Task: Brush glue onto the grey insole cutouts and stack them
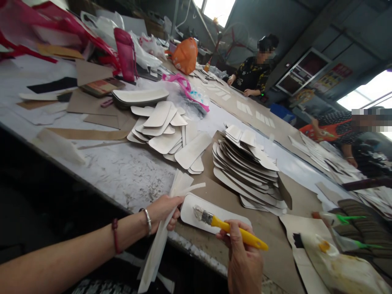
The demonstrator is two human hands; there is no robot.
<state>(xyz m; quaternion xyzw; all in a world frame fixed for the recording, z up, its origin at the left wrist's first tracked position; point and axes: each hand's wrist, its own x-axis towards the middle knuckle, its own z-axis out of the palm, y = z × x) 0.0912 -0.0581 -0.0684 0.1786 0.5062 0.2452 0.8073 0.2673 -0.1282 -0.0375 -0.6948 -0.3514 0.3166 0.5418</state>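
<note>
My right hand (243,249) is closed round the yellow handle of a paintbrush (229,226). Its bristles rest on a white, round-cornered panel (191,204) lying near the table's front edge. My left hand (163,214) is closed on a bundle of long white strips (157,249), which hang down past the edge and stick up above the fist. That hand sits right beside the panel's left end. Behind the panel stands a tall stack of similar panels (245,175), and to its left lies a loose heap of them (165,139).
Glue bottles with green tips (346,218) and a stained plastic container (346,269) stand at the right. Brown card (104,134), a pink bottle (125,55) and an orange bag (185,55) lie at the left and back. Two people (252,69) work across the table.
</note>
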